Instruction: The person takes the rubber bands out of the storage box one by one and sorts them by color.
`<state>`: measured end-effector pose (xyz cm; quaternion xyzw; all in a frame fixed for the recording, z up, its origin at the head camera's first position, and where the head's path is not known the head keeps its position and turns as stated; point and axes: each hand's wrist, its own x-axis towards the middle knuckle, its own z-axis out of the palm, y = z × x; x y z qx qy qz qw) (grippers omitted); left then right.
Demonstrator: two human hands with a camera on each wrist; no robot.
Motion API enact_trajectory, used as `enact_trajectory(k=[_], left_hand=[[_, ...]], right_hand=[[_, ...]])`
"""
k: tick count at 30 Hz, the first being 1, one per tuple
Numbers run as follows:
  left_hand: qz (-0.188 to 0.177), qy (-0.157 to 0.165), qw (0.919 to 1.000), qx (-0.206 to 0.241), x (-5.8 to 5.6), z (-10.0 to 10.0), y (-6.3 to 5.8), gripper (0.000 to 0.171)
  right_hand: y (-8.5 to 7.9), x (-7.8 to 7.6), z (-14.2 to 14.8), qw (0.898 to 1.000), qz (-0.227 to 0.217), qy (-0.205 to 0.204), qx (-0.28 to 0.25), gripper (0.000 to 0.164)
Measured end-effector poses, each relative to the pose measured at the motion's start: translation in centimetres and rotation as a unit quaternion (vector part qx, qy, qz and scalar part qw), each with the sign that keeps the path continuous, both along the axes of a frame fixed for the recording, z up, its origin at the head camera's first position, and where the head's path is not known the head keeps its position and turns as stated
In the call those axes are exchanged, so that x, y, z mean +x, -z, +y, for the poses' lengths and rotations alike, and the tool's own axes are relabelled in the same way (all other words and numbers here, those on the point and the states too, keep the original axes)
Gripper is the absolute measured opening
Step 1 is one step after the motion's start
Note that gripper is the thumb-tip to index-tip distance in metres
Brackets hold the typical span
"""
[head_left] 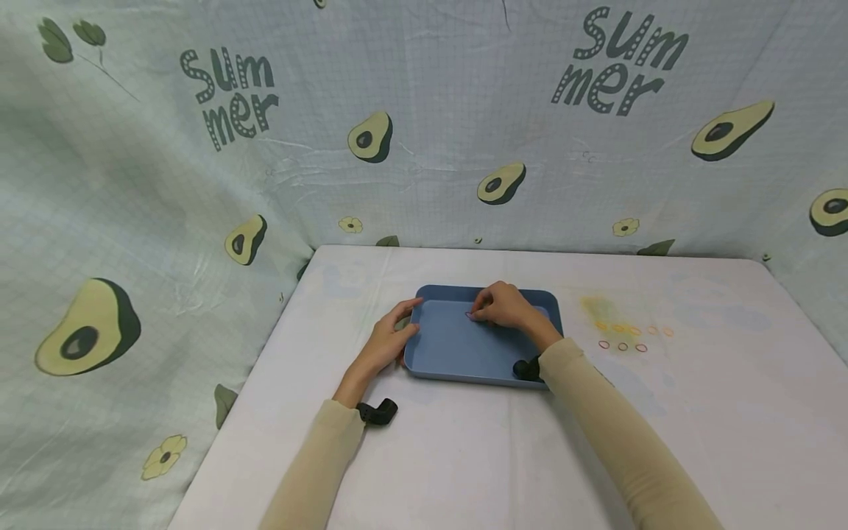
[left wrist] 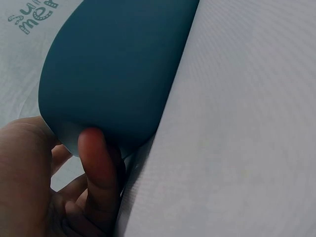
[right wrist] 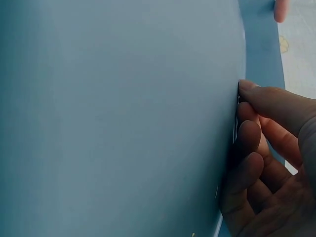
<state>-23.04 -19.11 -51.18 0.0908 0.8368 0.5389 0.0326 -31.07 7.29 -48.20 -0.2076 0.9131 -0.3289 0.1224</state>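
A blue rectangular tray (head_left: 457, 353) lies on the table. My left hand (head_left: 386, 340) grips its left edge, and the thumb (left wrist: 96, 153) presses the rim in the left wrist view. Over the tray's upper middle is my right hand (head_left: 506, 305), thumb and fingertips together, pinching a small red rubber band (head_left: 469, 314). The right wrist view has these fingertips low at the tray floor (right wrist: 148, 123), and they mostly hide the band there. A thin yellowish sliver (right wrist: 216, 191) shows on the tray near the curled fingers.
Right of the tray, small rings lie in rows on the pale cloth: red ones (head_left: 623, 347) nearer me, several orange ones (head_left: 652, 330) behind them. A yellow patch (head_left: 599, 308) marks the cloth there. An avocado-print curtain (head_left: 430, 147) stands at the back and left.
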Motion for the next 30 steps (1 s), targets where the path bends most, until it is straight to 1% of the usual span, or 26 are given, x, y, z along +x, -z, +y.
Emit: enact_trajectory(k=[4, 13, 22, 30], left_hand=[[0.002, -0.001, 1.0, 0.0, -0.08, 0.03, 0.0, 0.051], [0.002, -0.002, 1.0, -0.004, -0.06, 0.0, -0.05, 0.05], [-0.001, -0.004, 1.0, -0.002, -0.08, 0.06, -0.05, 0.051], [-0.002, -0.004, 1.0, -0.004, -0.07, 0.09, -0.18, 0.051]], right_hand=[[0.01, -0.02, 0.05, 1.0, 0.0, 0.001, -0.008, 0.012], [0.15, -0.17, 0.06, 1.0, -0.009, -0.004, 0.001, 0.012], [0.06, -0.36, 0.05, 1.0, -0.006, -0.024, 0.005, 0.015], [-0.46, -0.23, 0.46, 1.0, -0.006, -0.016, 0.003, 0.014]])
